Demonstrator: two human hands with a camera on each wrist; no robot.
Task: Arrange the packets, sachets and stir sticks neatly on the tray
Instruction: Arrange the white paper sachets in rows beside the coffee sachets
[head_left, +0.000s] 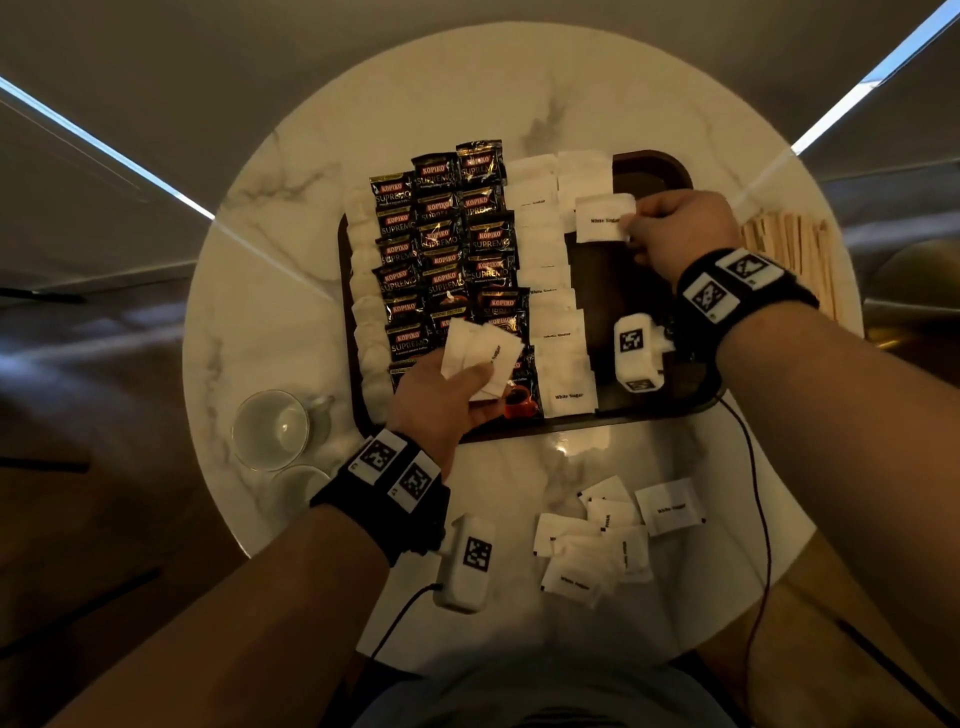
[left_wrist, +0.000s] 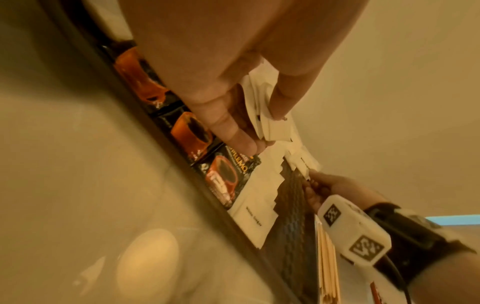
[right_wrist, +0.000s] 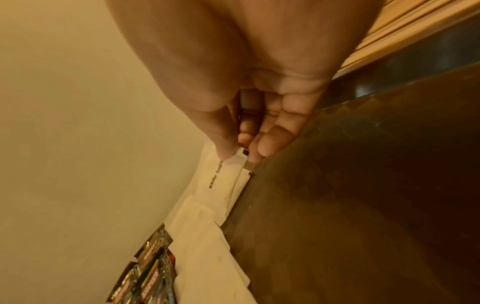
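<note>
The right hand (head_left: 678, 228) pinched a white sugar sachet (head_left: 602, 221) just beyond its fingertips, over the tray (head_left: 649, 166). The left hand (head_left: 447, 395) gripped a small bundle of sachets (head_left: 480, 358). Dropped crooked, the sachet could disturb the overlapped row (head_left: 550, 291) beside the fingers.

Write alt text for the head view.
Right hand pinches a sugar sachet over a dark tray lined with coffee packets and sachets; left hand holds more sachets. Loose sachets and stir sticks lie on the table.
</note>
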